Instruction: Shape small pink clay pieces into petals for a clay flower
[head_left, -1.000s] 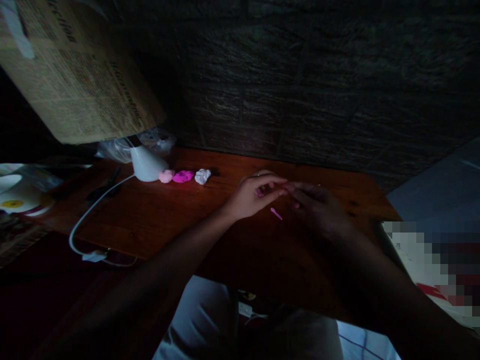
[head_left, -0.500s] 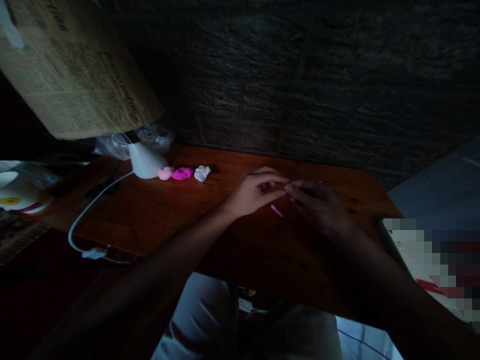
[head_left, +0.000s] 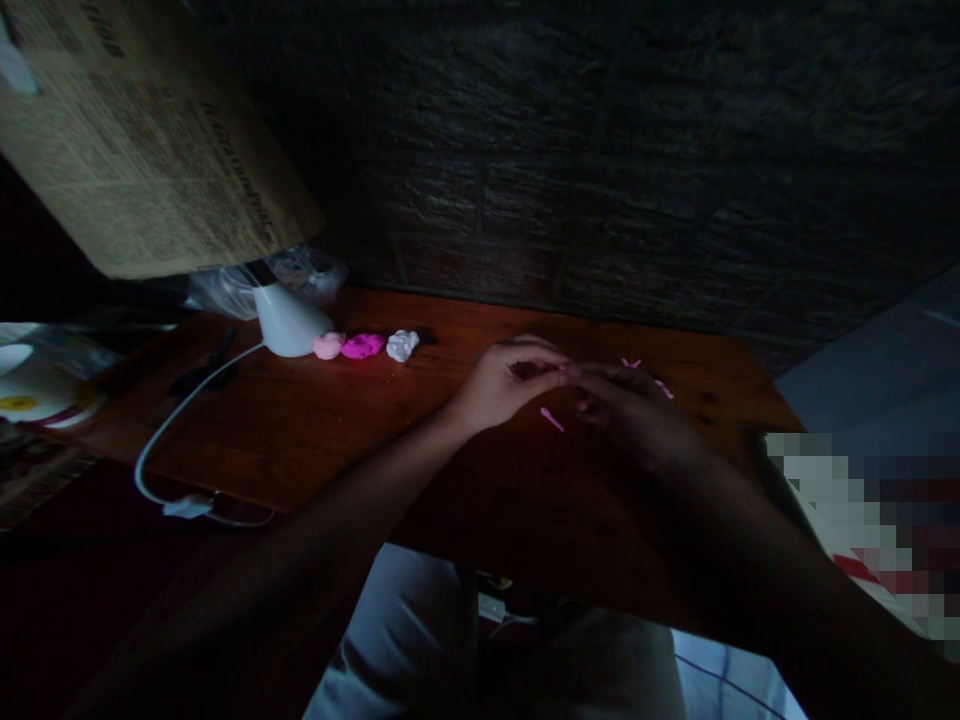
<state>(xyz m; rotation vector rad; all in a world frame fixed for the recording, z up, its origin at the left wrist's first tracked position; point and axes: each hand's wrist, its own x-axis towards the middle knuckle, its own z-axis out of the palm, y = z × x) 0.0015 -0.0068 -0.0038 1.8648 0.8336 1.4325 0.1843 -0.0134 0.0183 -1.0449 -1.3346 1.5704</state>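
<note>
My left hand and my right hand meet fingertip to fingertip low over a reddish wooden table. Both pinch together on something small that I cannot make out in the dim light. A thin pink clay strip lies on the wood just below the fingertips. More small pink bits lie behind my right hand. To the left sit three clay lumps in a row: pale pink, magenta and white.
A white lamp base with a white cable stands at the back left, under a hanging newspaper sheet. Dark scissors and a crumpled plastic bag lie near it. A dark brick wall runs behind the table. A plate is at far left.
My hands have closed tighter together, fingertips now touching. Small pink bits behind my right hand have come into sight. The view has shifted slightly.
</note>
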